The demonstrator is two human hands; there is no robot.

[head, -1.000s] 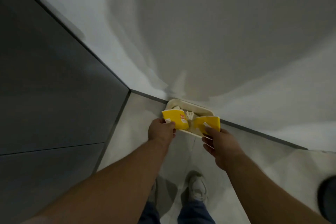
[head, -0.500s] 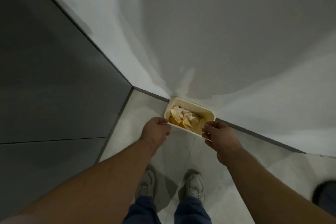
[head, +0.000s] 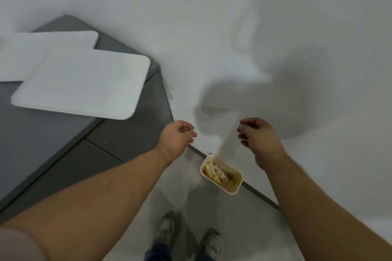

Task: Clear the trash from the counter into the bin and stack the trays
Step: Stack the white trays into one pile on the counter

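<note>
The left hand [head: 177,136] and right hand [head: 258,136] are hovering above the bin [head: 233,191]; fingers [head: 191,133] are curling loosely, gripping nothing; trays [head: 84,82] are lying on worktop [head: 42,133].

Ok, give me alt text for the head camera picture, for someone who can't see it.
The left hand and right hand hover empty, loosely curled, above a cream bin of yellow and white trash on the floor. At left, a white tray overlaps a second tray on a grey counter.

White wall [head: 265,27] — pale grey floor [head: 180,193], shadowed.
</note>
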